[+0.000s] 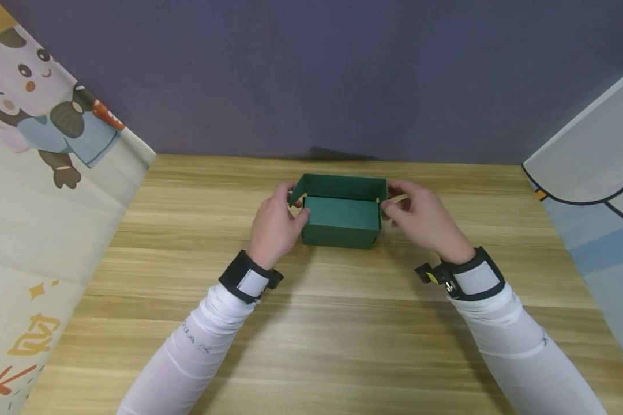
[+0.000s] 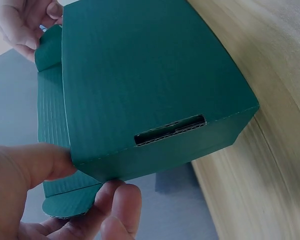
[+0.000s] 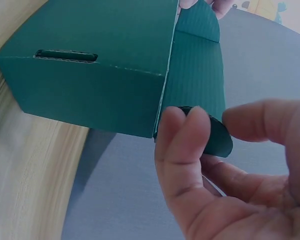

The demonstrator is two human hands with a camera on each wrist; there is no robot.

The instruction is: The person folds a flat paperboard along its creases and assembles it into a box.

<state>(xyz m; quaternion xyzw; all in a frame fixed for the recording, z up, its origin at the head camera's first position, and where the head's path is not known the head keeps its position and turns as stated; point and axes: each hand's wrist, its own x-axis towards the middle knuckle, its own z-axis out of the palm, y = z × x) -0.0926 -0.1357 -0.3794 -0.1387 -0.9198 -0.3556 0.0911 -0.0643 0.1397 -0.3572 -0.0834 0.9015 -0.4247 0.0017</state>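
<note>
A green corrugated cardboard box (image 1: 341,236) sits on the table with its lid (image 1: 345,187) raised at the back. My left hand (image 1: 275,227) grips the box's left end, the thumb at a corner and the fingers by the lid's left side tab (image 2: 70,202). At the opposite end my right hand (image 1: 426,219) pinches the rounded right side tab (image 3: 220,137) of the lid between thumb and fingers. A narrow slot (image 2: 170,131) shows along an edge of the box in the left wrist view. The box's inside is hidden.
The wood-grain table (image 1: 342,334) extends around the box and under both forearms. Behind it rises a dark blue-grey panel (image 1: 342,75). Printed cartoon sheets flank the table, one at left (image 1: 47,190) and one at right (image 1: 592,202).
</note>
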